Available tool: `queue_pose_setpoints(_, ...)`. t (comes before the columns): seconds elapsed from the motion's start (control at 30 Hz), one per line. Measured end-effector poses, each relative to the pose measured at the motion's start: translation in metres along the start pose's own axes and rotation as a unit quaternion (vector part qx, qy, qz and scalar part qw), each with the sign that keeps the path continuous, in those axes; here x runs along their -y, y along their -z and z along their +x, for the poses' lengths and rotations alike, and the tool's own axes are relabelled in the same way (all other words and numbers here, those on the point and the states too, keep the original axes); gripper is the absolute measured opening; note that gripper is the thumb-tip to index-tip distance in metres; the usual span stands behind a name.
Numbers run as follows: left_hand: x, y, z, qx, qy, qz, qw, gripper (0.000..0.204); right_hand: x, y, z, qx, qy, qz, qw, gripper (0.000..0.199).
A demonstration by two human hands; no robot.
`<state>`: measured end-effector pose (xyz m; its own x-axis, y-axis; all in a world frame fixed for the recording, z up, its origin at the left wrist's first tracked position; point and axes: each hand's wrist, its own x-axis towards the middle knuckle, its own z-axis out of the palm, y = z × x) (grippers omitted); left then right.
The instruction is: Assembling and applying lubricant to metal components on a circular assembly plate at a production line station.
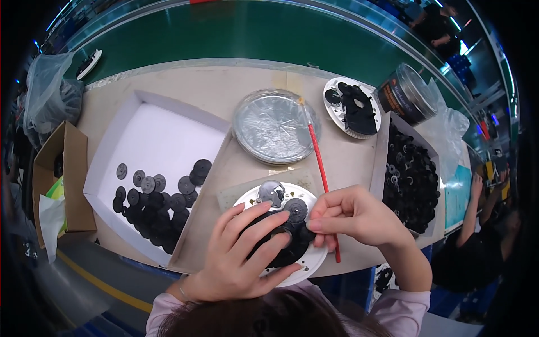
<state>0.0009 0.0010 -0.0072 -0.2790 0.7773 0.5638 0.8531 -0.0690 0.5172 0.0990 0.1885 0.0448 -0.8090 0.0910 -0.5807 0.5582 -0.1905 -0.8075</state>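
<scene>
Spread left hand (233, 261) over white disc (315, 262); right hand (353, 216) pinches, I can't tell what; beige table (351, 160), green belt (236, 33) beyond.

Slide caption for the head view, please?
Left hand spread on a round white disc with black parts, right hand at its right side.

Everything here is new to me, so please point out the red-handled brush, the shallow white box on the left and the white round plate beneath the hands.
Red-handled brush (319, 164): head view, upper handle.
Shallow white box (157, 132): head view, bare inner floor.
White round plate (311, 261): head view, lower right.
</scene>
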Motion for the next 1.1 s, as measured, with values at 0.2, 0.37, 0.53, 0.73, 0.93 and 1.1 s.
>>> queue_pose_setpoints(0.2, 0.000, 0.000, -0.002, -0.006, 0.001, 0.002, 1.000, 0.038, 0.011, 0.004, 0.004, 0.011, -0.065, -0.030, 0.997, 0.012)
queue_pose_setpoints(0.37, -0.001, 0.000, -0.001, 0.004, 0.003, -0.002, 1.000, 0.038, 0.008, 0.008, 0.004, 0.022, -0.077, -0.032, 0.996, 0.017)
queue_pose_setpoints(0.53, 0.000, 0.001, 0.000, 0.013, -0.001, 0.013, 1.000, 0.046, 0.008, 0.006, 0.005, 0.014, -0.067, -0.032, 0.997, 0.011)
queue_pose_setpoints(0.73, 0.000, 0.001, -0.001, 0.016, 0.000, 0.014, 1.000, 0.046, 0.005, 0.008, 0.006, 0.025, -0.060, -0.007, 0.998, 0.011)
queue_pose_setpoints(0.93, -0.001, 0.002, 0.000, 0.020, 0.002, 0.015, 1.000, 0.046, 0.010, 0.002, 0.003, 0.014, -0.065, -0.015, 0.998, 0.013)
queue_pose_setpoints(1.1, -0.001, 0.001, 0.001, 0.021, -0.002, 0.008, 1.000, 0.047, 0.009, -0.002, 0.003, -0.047, -0.060, -0.137, 0.988, 0.018)
